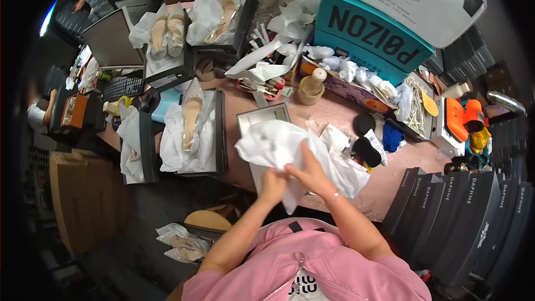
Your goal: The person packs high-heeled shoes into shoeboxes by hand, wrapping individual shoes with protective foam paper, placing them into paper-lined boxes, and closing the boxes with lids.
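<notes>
White tissue paper [273, 145] forms a loose bundle in front of me, over an open shoe box [264, 114] on the pink table. My left hand [274, 184] is closed on the near edge of the bundle. On its right side, my right hand [309, 173] grips the tissue, thumb toward the left hand. What the tissue wraps, if anything, is hidden. More tissue [354, 175] spreads to the right. Left of the bundle, a clear-wrapped shoe [192, 117] lies on tissue in an open dark box [219, 134].
Open boxes with shoes [167, 33] stand at the back left. A teal box [362, 33] is at the back right, beside a glue jar [311, 88]. Dark shoe boxes [462, 217] are stacked at right. Another person's arm [51, 103] shows at far left.
</notes>
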Demonstrator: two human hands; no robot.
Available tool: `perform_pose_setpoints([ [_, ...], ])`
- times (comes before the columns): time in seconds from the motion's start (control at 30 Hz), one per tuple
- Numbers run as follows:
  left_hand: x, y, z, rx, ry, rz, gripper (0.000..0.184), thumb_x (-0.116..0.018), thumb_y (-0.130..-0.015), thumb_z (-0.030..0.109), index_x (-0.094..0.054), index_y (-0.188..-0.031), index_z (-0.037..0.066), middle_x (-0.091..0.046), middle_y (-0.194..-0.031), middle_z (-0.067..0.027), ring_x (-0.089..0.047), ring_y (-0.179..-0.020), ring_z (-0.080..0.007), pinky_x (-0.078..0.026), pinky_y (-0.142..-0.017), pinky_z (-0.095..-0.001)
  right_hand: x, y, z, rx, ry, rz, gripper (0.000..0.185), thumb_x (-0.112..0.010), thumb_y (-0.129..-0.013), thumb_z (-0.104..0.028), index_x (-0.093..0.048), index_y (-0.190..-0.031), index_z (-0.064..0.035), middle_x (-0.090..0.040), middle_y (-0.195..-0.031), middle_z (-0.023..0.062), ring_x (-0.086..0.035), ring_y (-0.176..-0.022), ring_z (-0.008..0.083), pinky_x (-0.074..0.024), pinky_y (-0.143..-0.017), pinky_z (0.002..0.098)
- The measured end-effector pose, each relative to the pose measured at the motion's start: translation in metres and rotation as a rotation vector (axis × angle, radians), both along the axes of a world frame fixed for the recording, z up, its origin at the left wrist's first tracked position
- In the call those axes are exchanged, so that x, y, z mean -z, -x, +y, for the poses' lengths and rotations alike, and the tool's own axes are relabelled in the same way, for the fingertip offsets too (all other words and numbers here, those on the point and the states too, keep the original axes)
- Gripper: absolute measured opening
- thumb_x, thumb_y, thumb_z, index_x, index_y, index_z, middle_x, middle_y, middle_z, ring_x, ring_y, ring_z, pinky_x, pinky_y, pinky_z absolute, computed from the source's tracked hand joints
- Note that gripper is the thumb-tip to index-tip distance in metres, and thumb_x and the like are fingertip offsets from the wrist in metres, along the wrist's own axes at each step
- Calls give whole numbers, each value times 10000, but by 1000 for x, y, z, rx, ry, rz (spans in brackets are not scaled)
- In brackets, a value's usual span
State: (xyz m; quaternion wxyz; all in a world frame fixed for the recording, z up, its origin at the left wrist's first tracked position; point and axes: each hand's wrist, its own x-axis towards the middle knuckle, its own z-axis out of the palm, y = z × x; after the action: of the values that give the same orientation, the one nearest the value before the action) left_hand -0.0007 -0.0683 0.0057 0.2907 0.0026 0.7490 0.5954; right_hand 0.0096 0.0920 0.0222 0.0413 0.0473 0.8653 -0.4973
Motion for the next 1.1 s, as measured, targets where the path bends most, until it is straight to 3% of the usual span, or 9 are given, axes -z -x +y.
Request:
perform_pose_setpoints([
  [0.07, -5, -29, 47, -101, -160, 438, 346, -600, -800, 80, -547, -1130, -14, -616, -842, -227, -641, -843, -308, -490, -688, -392, 2, -14, 26, 175, 236, 24, 803, -674, -786, -309, -297, -1383, 72, -422, -1340, 272, -433, -1251, 316, -324, -1054, 376],
  [0.1, -14, -31, 55, 167, -5, 486, 303, -628, -843, 123, -549, -1106, -5, -625, -912, -160, -620, -867, -200, -484, -770, -361, 12, -21, 47, 249, 377, 50, 768, -681, -771, -222, -311, -1382, 58, -453, -1322, 238, -449, -1233, 279, -343, -1038, 358],
  [0.2, -49, -25, 63, 432, -379, 110, 463, -632, -833, 108, -505, -1273, 46, -631, -955, -133, -631, -868, -257, -487, -817, -336, 3, -63, 114, 434, 404, 8, 551, -641, -787, -92, -419, -1273, 42, -538, -1204, 147, -516, -1115, 205, -400, -971, 325],
  [0.43, 48, 44, -26, 902, 875, 1052, 632, -557, -776, 31, -414, -1378, 163, -428, -1349, -193, -356, -1295, -362, -291, -1040, -549, 47, -173, 229, 744, -479, -219, 668, -686, -773, -251, -424, -1302, 61, -548, -1200, 301, -538, -1138, 401, -427, -958, 408],
  [0.5, 63, 57, -28, 995, 919, 1087, 643, -550, -791, 51, -382, -1398, 180, -382, -1387, -192, -318, -1322, -365, -279, -1030, -583, 101, -193, 248, 678, -597, -271, 697, -709, -766, -275, -420, -1303, 62, -542, -1209, 295, -534, -1136, 402, -417, -974, 406],
  [0.7, 56, 83, -14, 1127, 824, 1197, 467, -534, -810, 74, -502, -1274, 112, -492, -1285, -160, -440, -1233, -330, -323, -1015, -537, 24, -105, 135, 218, -524, -6, 757, -721, -768, -330, -392, -1323, 65, -506, -1224, 306, -479, -1172, 412, -395, -989, 426],
  [0.77, 16, 87, -9, 1451, 862, 850, 342, -542, -797, 59, -573, -1138, 75, -593, -1129, -108, -520, -1142, -267, -333, -1017, -491, 50, -88, 114, 59, -630, -9, 744, -713, -771, -354, -412, -1307, 64, -542, -1175, 300, -531, -1110, 405, -424, -956, 430],
  [0.97, -82, 98, -46, 315, 142, 991, 328, -531, -786, -55, -591, -1102, 8, -616, -1096, -152, -588, -1061, -284, -439, -944, -367, 114, -83, 85, -20, -601, -231, 484, -622, -810, -387, -609, -1039, 40, -658, -846, 237, -640, -755, 381, -512, -679, 438],
  [1.1, -101, 96, -90, -308, -63, 839, 240, -479, -965, 101, -570, -1128, -49, -630, -1053, -97, -584, -974, -184, -445, -867, -290, 44, -87, 79, 448, 99, 82, 267, -551, -889, -215, -635, -947, 31, -675, -804, 149, -658, -720, 213, -497, -645, 348],
])
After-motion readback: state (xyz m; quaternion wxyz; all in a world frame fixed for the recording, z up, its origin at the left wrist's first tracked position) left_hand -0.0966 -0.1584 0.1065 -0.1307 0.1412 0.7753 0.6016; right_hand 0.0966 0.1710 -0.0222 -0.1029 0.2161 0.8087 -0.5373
